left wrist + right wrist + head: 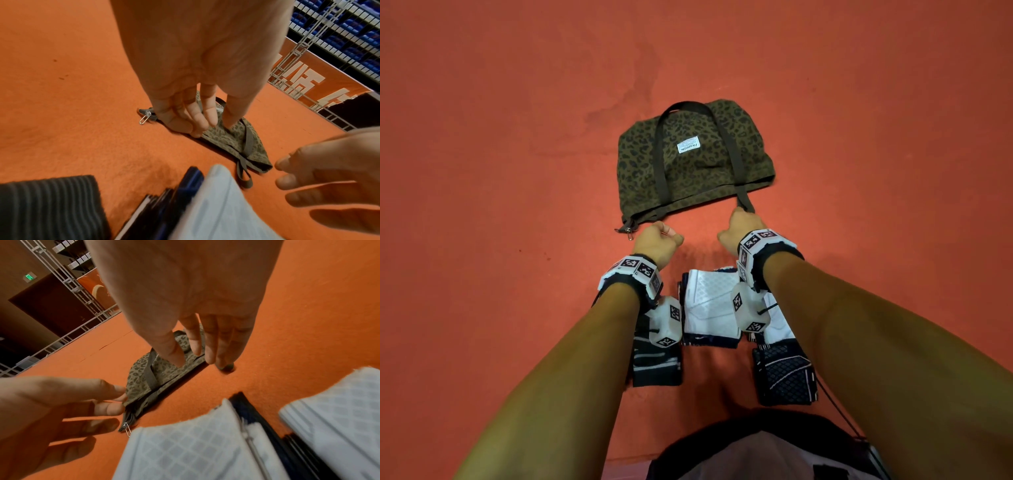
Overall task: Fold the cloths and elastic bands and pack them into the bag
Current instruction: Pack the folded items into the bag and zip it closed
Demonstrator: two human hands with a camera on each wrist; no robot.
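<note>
A leopard-print bag (pixel 695 161) lies flat on the red floor, mouth towards me, its zip pull (pixel 145 117) at the near left corner. My left hand (pixel 659 240) pinches the bag's rim (pixel 135 395) beside that zip end, thumb (pixel 232 120) on the print fabric. My right hand (pixel 739 226) hovers at the near right corner with loose fingers (pixel 287 181) holding nothing; the strap loop (pixel 244 177) lies free. Folded cloths sit between my forearms: a white one (pixel 709 305), a dark striped one (pixel 657 363) and a dark mesh one (pixel 784 377).
Red carpet (pixel 517 171) stretches around the bag on all sides. A metal lattice barrier (pixel 296 53) with an orange banner (pixel 320 84) borders the floor far off. My lap (pixel 756 452) fills the bottom edge of the head view.
</note>
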